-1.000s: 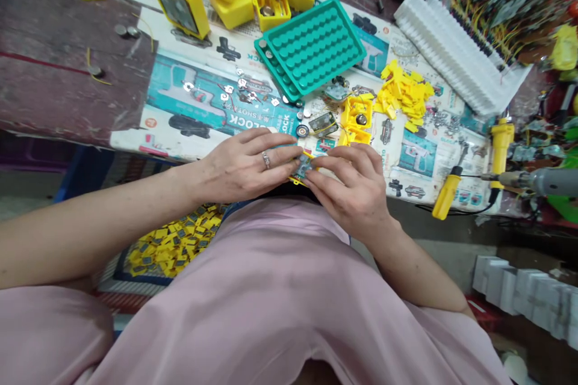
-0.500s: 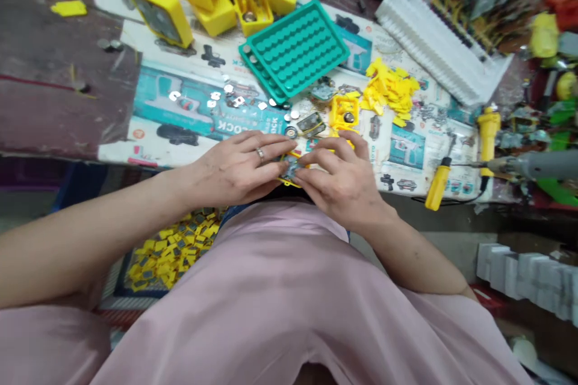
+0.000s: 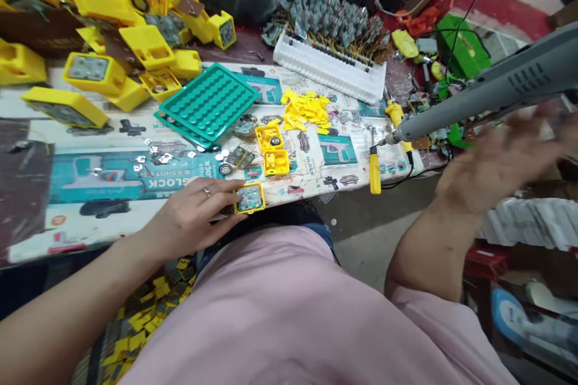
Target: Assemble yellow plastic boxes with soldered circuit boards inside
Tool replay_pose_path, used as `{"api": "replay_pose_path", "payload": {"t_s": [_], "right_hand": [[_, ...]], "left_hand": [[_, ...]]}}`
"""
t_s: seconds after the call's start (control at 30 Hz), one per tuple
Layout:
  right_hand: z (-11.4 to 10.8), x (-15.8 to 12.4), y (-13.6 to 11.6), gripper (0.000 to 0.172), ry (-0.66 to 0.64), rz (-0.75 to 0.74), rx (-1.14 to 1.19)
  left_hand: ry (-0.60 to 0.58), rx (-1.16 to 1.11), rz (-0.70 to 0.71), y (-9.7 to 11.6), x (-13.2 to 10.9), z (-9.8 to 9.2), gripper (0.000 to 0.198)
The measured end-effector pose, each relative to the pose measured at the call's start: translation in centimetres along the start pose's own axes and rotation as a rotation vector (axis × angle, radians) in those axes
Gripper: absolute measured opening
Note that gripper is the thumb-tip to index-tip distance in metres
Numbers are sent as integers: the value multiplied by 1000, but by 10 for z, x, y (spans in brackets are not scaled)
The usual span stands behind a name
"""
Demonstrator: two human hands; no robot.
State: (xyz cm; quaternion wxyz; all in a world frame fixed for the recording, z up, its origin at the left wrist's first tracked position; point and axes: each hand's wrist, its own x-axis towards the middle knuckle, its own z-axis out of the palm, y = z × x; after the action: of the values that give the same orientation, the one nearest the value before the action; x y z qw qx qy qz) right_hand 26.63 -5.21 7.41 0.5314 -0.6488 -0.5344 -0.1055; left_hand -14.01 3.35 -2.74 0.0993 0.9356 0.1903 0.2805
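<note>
At the table's front edge my left hand (image 3: 192, 213) pinches a small yellow plastic case (image 3: 250, 198) with a grey part set in its top. Off to the right, my right hand (image 3: 501, 159) is raised and blurred, its fingers stretched out just below a grey electric screwdriver (image 3: 478, 96). Nothing shows in that hand. Behind the held case lie a dark square part with a round metal disc (image 3: 239, 158) beside it and two open yellow casings (image 3: 273, 150).
A green tray (image 3: 212, 105) with round hollows lies mid-table. Beyond it are a yellow heap of small plastic pieces (image 3: 306, 111) and a white rack (image 3: 327, 69) of wired parts. A yellow-handled screwdriver (image 3: 374, 171) lies at right; yellow blocks (image 3: 94, 75) are piled at left.
My right hand has left the yellow case and swung right and up to the electric screwdriver. My left hand stays on the case. The view has turned to the right.
</note>
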Motion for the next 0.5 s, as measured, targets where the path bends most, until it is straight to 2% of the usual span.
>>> {"api": "replay_pose_path", "payload": {"t_s": [0.07,0.13,0.2,0.27,0.37,0.43,0.5], "right_hand": [[6,13,21,53,-281,88,333],[16,18,32,54,-505,194,495],[21,20,34,49,-538,231,440],[21,18,32,47,-469,200,373],[17,10,31,69,-372,63,455],[14,3,31,83,-466,16,527],[11,-5,29,85,-620,15,575]], "left_hand": [[19,42,18,6,11,9,11],[20,112,45,12,21,16,7],[-14,178,48,17,26,16,8],[-63,221,34,19,29,9,14],[-38,214,31,13,41,-9,23],[23,191,53,3,64,-17,23],[18,197,132,-10,101,-14,23]]}}
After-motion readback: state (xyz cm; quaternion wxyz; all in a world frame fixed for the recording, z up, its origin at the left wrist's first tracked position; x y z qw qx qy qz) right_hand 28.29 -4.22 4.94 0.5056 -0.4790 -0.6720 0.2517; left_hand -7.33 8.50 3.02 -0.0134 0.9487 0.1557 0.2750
